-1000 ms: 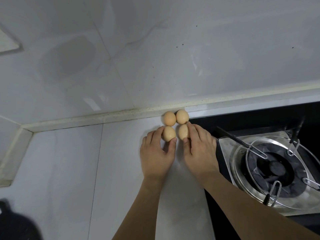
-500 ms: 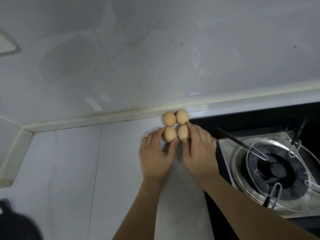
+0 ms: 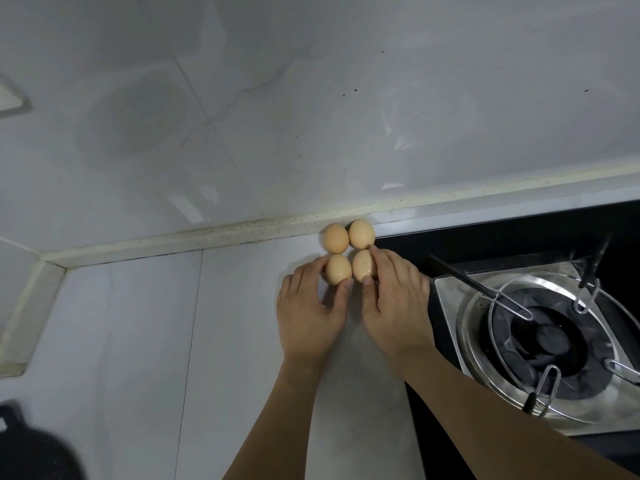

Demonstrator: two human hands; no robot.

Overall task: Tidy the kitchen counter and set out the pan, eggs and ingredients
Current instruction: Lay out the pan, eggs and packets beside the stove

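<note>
Nothing moved: hands (image 3: 349, 306) still grip near eggs (image 3: 350, 270).

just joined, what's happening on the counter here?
A person is setting out four eggs in a tight two-by-two cluster on the white counter, by the wall edge and just left of the gas burner. The left hand grips the near-left egg; the right hand grips the near-right egg. The two far eggs sit free.

A dark object (image 3: 31, 445) at the bottom-left corner is blurred and cut off.
</note>
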